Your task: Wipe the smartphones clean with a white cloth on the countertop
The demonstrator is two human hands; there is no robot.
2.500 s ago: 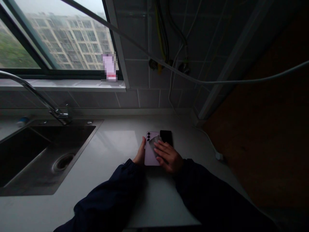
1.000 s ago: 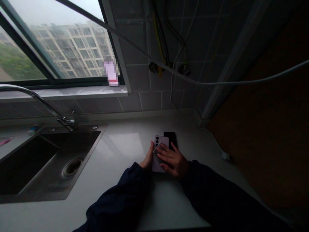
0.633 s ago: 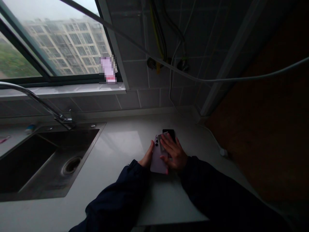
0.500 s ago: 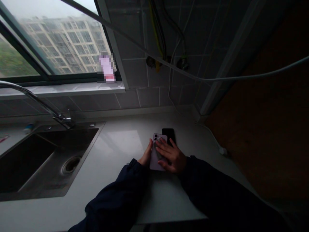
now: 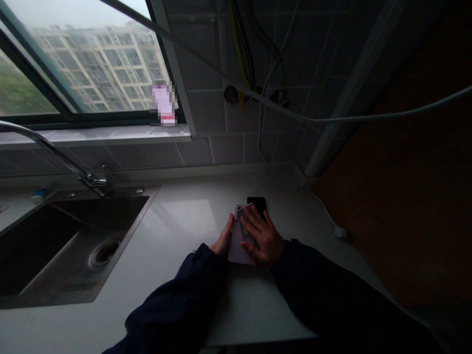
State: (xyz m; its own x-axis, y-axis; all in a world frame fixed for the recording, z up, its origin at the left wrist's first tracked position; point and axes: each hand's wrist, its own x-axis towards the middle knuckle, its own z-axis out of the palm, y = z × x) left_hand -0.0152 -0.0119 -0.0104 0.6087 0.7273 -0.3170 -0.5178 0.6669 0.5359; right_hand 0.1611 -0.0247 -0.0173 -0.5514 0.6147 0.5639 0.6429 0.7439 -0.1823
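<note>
A pale purple smartphone (image 5: 238, 251) lies back up on the white counter, its camera corner partly covered. My left hand (image 5: 223, 237) holds it by the left edge, thumb upright along the side; the other fingers are mostly hidden. A small greyish cloth (image 5: 244, 214) rests over the phone's upper back. On that cloth my right hand (image 5: 263, 237) lies with fingers stretched out and slightly apart, thumb lower on the phone. Just behind, partly covered by my right fingers, is a black flat device (image 5: 259, 201), which looks like a second phone.
To the left is a steel sink (image 5: 61, 290) with a chrome tap (image 5: 94, 183). A white cable (image 5: 332, 119) hangs across the view, and a plug (image 5: 339, 232) lies at the counter's right. A blurred-out pinkish item (image 5: 164, 104) stands on the windowsill (image 5: 147, 136).
My right fingers have slid up the phone with the cloth, which now reaches over the camera corner. My left hand stays at the phone's edge.
</note>
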